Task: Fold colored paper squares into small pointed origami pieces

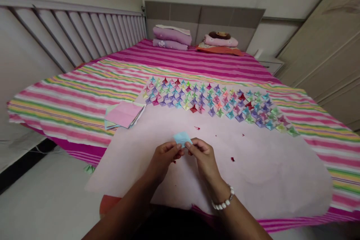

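A small light-blue piece of folded paper (182, 137) is held up between my two hands over a large pale pink sheet (267, 172). My left hand (165, 153) pinches its lower left edge between thumb and fingers. On the right edge, my right hand (203, 152) grips it the same way, with a white beaded bracelet (223, 203) at that wrist. Beyond the hands, rows of small folded paper pieces (194, 99) in many colours cover the far part of the sheet. The fingers hide the paper's lower corners.
A stack of square coloured paper (125, 113) lies left of the sheet. Dark red paper scraps (232, 159) dot the sheet. Folded bedding (172, 37) sits at the headboard, and a white railing (84, 33) runs along the left. A green paper piece (89, 168) is at the bed's left edge.
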Demonstrator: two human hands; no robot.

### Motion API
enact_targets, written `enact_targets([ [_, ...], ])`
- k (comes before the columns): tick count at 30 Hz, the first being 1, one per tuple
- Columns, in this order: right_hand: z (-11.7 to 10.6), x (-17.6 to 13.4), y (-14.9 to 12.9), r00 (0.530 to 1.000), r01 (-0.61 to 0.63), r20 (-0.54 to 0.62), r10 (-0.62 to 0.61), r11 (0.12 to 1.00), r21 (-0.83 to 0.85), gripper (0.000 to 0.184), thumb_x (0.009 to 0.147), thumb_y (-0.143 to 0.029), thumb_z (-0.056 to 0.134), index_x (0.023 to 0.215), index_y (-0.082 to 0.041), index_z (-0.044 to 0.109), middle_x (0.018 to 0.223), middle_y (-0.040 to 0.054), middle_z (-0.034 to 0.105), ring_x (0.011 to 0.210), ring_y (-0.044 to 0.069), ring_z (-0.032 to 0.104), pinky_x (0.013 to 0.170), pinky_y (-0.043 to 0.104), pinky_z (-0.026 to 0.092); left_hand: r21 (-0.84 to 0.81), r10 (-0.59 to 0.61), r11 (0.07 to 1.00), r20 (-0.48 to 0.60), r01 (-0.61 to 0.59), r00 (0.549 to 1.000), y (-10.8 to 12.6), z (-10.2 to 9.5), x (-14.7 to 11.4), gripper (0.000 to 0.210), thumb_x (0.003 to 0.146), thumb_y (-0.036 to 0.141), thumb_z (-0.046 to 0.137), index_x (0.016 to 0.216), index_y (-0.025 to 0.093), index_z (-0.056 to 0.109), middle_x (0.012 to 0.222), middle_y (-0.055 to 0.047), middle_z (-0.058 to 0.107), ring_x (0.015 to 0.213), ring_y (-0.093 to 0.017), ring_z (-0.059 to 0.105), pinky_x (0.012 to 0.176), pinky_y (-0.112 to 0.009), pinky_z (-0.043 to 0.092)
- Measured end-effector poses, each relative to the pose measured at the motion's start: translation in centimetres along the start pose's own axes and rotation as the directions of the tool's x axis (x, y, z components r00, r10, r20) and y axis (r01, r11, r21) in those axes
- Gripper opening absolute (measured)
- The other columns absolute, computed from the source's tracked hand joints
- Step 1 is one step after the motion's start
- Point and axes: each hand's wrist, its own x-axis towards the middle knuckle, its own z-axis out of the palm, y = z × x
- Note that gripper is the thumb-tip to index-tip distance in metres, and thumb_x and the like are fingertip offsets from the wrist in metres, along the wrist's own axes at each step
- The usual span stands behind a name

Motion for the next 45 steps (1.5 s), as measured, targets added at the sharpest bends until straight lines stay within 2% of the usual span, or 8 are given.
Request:
enact_targets([
  [8,-0.7,0.0,-0.8,0.966,-0.131,0.250,0.063,0.956,0.262,0.047,0.067,-0.028,0.077,0.112,-0.025,0.066,0.103,0.0046,0.068,0.097,0.021,0.060,0.090,0.035,0.044,-0.377,-0.152,0.885,0.316,0.272,0.936,1.4,-0.8,-0.3,0.023,0.073,0.032,0.073,0.077,0.013,0.062,0.069,0.002,0.050,0.056,-0.004,0.042,0.057,-0.019,0.037],
  [14,-0.3,-0.1,-0.9,0.943,-0.235,0.294,0.156,0.937,0.256,0.039,0.066,-0.031,0.078,0.103,-0.024,0.069,0.097,0.0052,0.071,0.096,0.023,0.063,0.091,0.039,0.045,-0.460,-0.220,0.689,0.604,0.560,0.766,1.2,-0.6,-0.9,0.014,0.072,0.020,0.071,0.077,0.013,0.060,0.066,0.004,0.041,0.050,-0.003,0.033,0.052,-0.017,0.032],
  [19,-0.1,-0.1,-0.6,0.954,-0.205,0.268,0.137,0.948,0.245,0.019,0.064,-0.032,0.080,0.076,-0.022,0.069,0.069,-0.0003,0.067,0.070,0.018,0.063,0.079,0.034,0.050,-0.444,-0.247,0.644,0.650,0.622,0.719,0.9,-0.1,-1.1,0.012,0.069,0.018,0.068,0.073,0.012,0.058,0.064,0.003,0.042,0.048,-0.003,0.032,0.051,-0.019,0.030],
  [21,-0.2,0.0,-0.6,0.959,-0.196,0.253,0.132,0.948,0.251,0.017,0.067,-0.032,0.079,0.070,-0.021,0.067,0.061,-0.0016,0.064,0.058,0.015,0.059,0.068,0.031,0.050,-0.390,-0.283,0.710,0.605,0.586,0.745,0.9,0.0,-0.9,0.013,0.071,0.023,0.068,0.076,0.013,0.061,0.065,0.002,0.047,0.050,-0.004,0.036,0.052,-0.020,0.031],
  [24,-0.3,0.2,-0.7,0.961,-0.204,0.237,0.142,0.944,0.261,0.016,0.069,-0.031,0.076,0.068,-0.019,0.066,0.057,-0.0018,0.063,0.050,0.013,0.055,0.055,0.027,0.047,-0.254,-0.290,0.876,0.401,0.409,0.869,1.0,-0.1,-0.5,0.020,0.074,0.032,0.067,0.080,0.013,0.064,0.073,-0.002,0.057,0.059,-0.008,0.047,0.058,-0.022,0.036],
  [28,-0.6,0.4,-0.6,0.980,-0.184,0.115,0.161,0.955,0.233,0.016,0.062,-0.026,0.080,0.065,-0.017,0.068,0.061,-0.0015,0.064,0.057,0.011,0.056,0.060,0.024,0.045,-0.145,-0.054,0.986,0.150,0.076,0.987,1.3,-0.8,-0.2,0.032,0.078,0.044,0.064,0.090,0.015,0.066,0.085,-0.006,0.063,0.078,-0.016,0.057,0.071,-0.028,0.043],
  [33,-0.5,0.3,-0.3,0.973,-0.224,0.107,0.203,0.945,0.238,0.016,0.062,-0.027,0.080,0.067,-0.018,0.069,0.059,-0.0018,0.065,0.055,0.010,0.055,0.059,0.024,0.044,-0.117,0.113,0.989,0.210,-0.090,0.971,1.6,-1.6,-0.6,0.041,0.077,0.042,0.066,0.109,0.017,0.065,0.101,-0.009,0.066,0.091,-0.021,0.059,0.079,-0.033,0.045],
  [45,0.2,-0.1,-0.4,0.976,-0.210,0.102,0.192,0.954,0.216,0.018,0.060,-0.028,0.082,0.070,-0.018,0.071,0.058,-0.0009,0.067,0.048,0.011,0.056,0.051,0.024,0.044,0.085,0.175,0.980,0.069,-0.180,0.982,1.1,-0.6,-0.4,0.023,0.073,0.033,0.071,0.086,0.015,0.069,0.063,0.000,0.063,0.058,-0.012,0.055,0.058,-0.026,0.044],
])
